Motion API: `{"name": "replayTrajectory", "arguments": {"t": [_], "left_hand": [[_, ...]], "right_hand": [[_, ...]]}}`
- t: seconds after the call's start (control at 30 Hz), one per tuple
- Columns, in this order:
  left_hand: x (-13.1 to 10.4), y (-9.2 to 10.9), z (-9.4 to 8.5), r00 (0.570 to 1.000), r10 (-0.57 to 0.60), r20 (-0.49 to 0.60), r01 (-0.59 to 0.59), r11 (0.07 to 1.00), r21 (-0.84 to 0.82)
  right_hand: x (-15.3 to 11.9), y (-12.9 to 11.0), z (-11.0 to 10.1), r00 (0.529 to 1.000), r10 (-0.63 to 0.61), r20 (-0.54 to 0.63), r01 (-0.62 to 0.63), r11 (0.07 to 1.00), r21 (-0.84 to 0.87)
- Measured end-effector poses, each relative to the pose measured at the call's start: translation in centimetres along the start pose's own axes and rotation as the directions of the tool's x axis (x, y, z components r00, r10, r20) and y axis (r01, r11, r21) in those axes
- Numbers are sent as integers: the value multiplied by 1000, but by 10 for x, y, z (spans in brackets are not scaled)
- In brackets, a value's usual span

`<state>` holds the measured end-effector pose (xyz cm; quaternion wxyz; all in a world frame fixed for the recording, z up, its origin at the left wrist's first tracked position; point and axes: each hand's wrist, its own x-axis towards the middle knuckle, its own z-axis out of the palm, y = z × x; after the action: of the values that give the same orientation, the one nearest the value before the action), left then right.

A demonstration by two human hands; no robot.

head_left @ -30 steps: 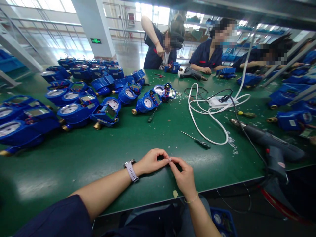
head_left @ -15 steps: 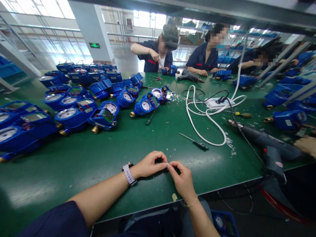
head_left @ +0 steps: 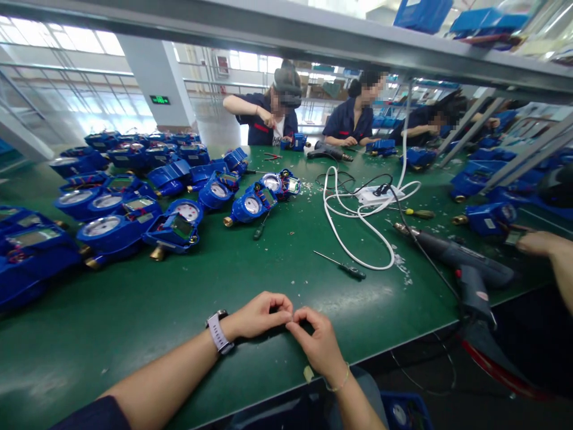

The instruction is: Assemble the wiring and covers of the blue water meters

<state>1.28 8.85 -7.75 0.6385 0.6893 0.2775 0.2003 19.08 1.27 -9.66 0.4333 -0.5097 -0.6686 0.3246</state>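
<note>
Tiny pale bit (head_left: pixel 292 319) at the meeting fingertips, above the near part of the green table (head_left: pixel 215 269). Barely a speck; edges, shape and material not readable. Most of it covered by the fingers.

Left hand (head_left: pixel 259 315): thumb and forefinger pressed tip to tip on the bit, a rounded gap behind them; other fingers curled, partly out of sight. Watch (head_left: pixel 218 332) with pale lilac strap on the wrist; its face turned away. Right hand (head_left: pixel 317 340): thumb and forefinger likewise pinching, tips against the left hand's; remaining fingers tucked under, hard to count. Thin bracelet (head_left: pixel 339 381) at the wrist.

Yellowish scrap (head_left: pixel 308 374) by the table edge, just beside the right hand. Screwdriver (head_left: pixel 351 270) lying beyond the hands, dark handle, tip pointing left and away. Blue meters (head_left: pixel 253 206) farther off at left, round dials and small screens; markings too small to read, the leftmost cut by the frame.

Heat gun (head_left: pixel 474 260) at right, dark; lower grip merges with shadow. Co-worker's hand (head_left: pixel 537 243) beyond it, blurred, arm cut off; what it touches unclear. Blue bin (head_left: pixel 414 406) below the table, cropped at the bottom. Overhead shelf (head_left: pixel 268 24) blocks part of the background.
</note>
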Motion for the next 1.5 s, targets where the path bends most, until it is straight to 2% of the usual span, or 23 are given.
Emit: {"name": "replayTrajectory", "arguments": {"t": [0.1,0.2,0.27,0.33,0.4,0.47,0.53,0.63,0.7,0.8,0.87,0.93,1.1,1.2,1.3,1.5], "left_hand": [[1,-3,0,1000,-12,-1,12,1000,-9],[1,-2,4,999,8,-50,-7,1000,20],[1,0,7,991,45,-129,-35,996,76],[2,2,6,962,105,-252,-66,985,160],[4,2,-2,897,182,-403,-83,964,252],[10,1,-20,794,260,-550,-77,940,333],[21,0,-46,667,328,-668,-53,916,397],[46,-1,-93,494,388,-778,22,889,458],[64,1,-124,415,388,-823,96,881,464],[88,5,-162,349,353,-868,206,875,438],[99,8,-181,350,320,-880,267,867,421],[104,9,-195,384,280,-880,323,852,413],[103,6,-207,463,216,-859,440,786,435],[97,5,-201,495,225,-839,472,742,477],[87,5,-188,508,250,-824,485,707,514],[50,5,-157,533,281,-798,461,694,552]], "right_hand": [[0,-2,1,1000,-1,-5,1,1000,0],[0,-3,2,1000,7,-21,-6,1000,26],[2,-2,3,999,21,-50,-18,998,63],[2,1,2,995,43,-93,-32,993,116],[2,4,1,988,68,-137,-43,983,177],[1,7,-1,982,88,-165,-48,971,233],[0,10,-2,979,102,-178,-50,960,275],[-2,14,-3,974,114,-195,-47,948,316],[-2,15,-2,970,118,-214,-42,943,329],[0,16,-1,966,124,-228,-44,944,328],[2,17,0,966,127,-224,-50,946,321],[4,18,2,965,135,-226,-58,947,316],[4,24,3,957,163,-241,-79,943,324],[4,26,3,961,169,-221,-88,937,337],[3,29,4,959,174,-222,-87,931,354],[1,33,9,948,192,-253,-83,918,388]]}}
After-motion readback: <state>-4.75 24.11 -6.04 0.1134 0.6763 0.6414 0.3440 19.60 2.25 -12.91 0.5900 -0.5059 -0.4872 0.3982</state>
